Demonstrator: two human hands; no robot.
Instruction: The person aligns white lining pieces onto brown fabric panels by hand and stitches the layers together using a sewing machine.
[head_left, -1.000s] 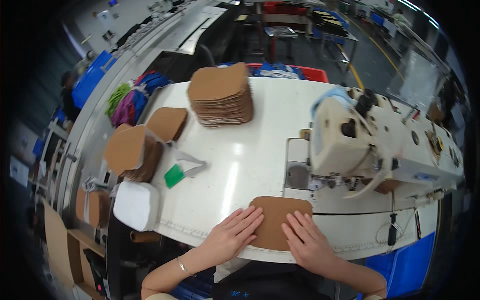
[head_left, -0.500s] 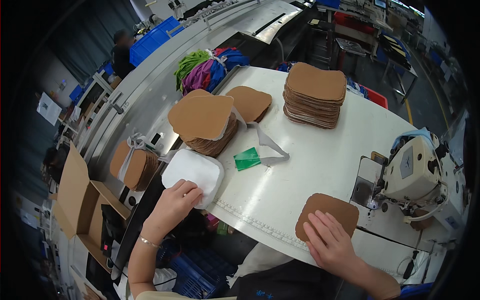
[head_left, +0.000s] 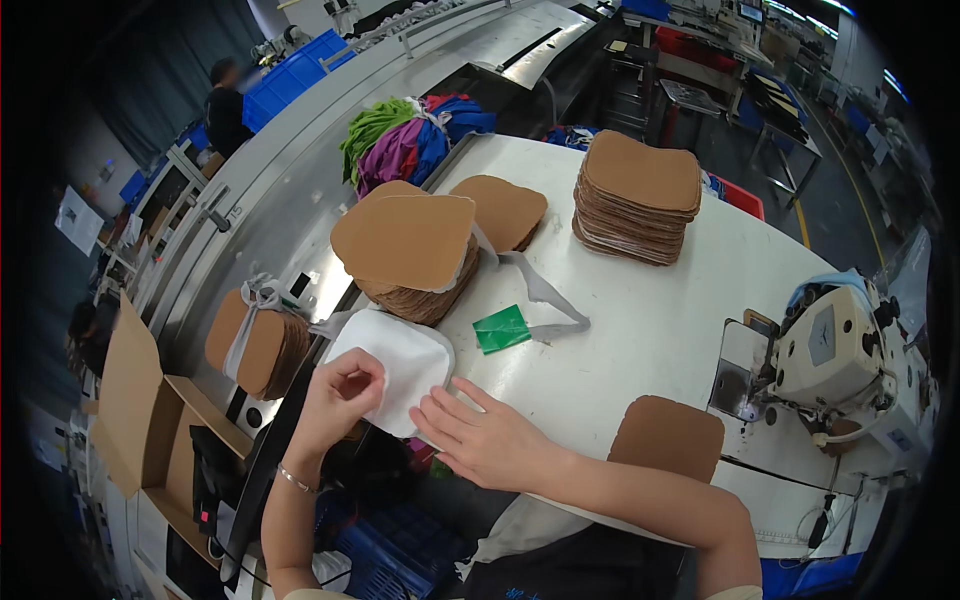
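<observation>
A stack of white rounded-square pads (head_left: 400, 350) lies at the table's left front edge. My left hand (head_left: 340, 395) is closed in a pinch at the left edge of the white pads. My right hand (head_left: 485, 435) reaches across to their right side, its fingers stretched out and apart, touching or very close to the edge. A single brown rounded-square piece (head_left: 668, 440) lies flat at the right front, partly hidden behind my right forearm. Just behind the white pads stands a stack of brown pieces (head_left: 405, 240).
A taller brown stack (head_left: 640, 180) stands at the back. A green card (head_left: 502, 329) lies mid-table beside a grey strap (head_left: 540, 290). The sewing machine (head_left: 825, 340) occupies the right. A tied brown bundle (head_left: 262, 345) and an open cardboard box (head_left: 135, 400) are at left.
My right hand has left the brown piece and moved left to the white pads. My left hand has stayed at the pads, its fingers now drawn into a pinch.
</observation>
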